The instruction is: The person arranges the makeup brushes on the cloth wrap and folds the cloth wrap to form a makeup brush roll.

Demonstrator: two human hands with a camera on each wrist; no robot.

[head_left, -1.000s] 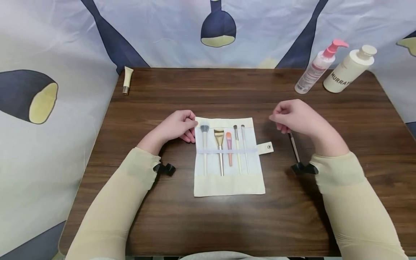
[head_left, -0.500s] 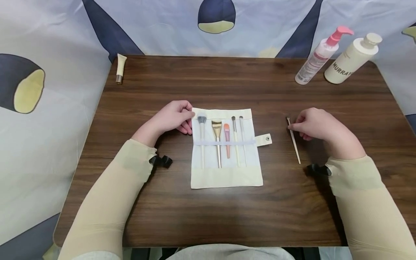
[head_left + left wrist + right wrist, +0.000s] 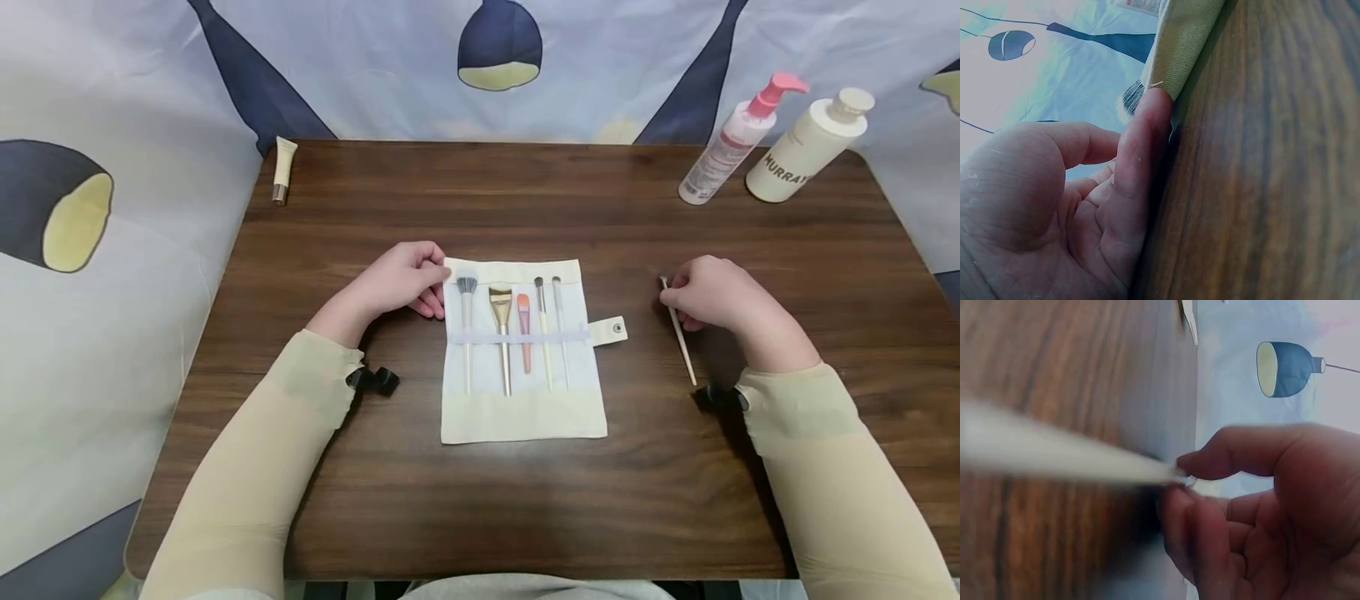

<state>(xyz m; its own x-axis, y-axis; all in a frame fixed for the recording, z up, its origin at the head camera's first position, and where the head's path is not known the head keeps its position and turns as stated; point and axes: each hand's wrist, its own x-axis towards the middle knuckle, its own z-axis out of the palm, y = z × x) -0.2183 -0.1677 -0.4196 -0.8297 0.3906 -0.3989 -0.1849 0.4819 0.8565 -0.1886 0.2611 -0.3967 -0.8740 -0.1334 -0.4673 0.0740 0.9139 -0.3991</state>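
Tabletop point(image 3: 517, 508): right grip point(image 3: 708, 292) now pinches brush point(image 3: 682, 346).

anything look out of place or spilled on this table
One thing: a thin pale-handled brush is outside the cream pouch, pinched in the right-hand grip, while the other five brushes lie in a row under the pouch's band. I see no spill or damage.

Fingers point(image 3: 1207, 540) pinching a blurred pale handle point(image 3: 1066, 450), wood-grain tabletop point(image 3: 1054, 534), lamp-printed cloth point(image 3: 1229, 381) beyond
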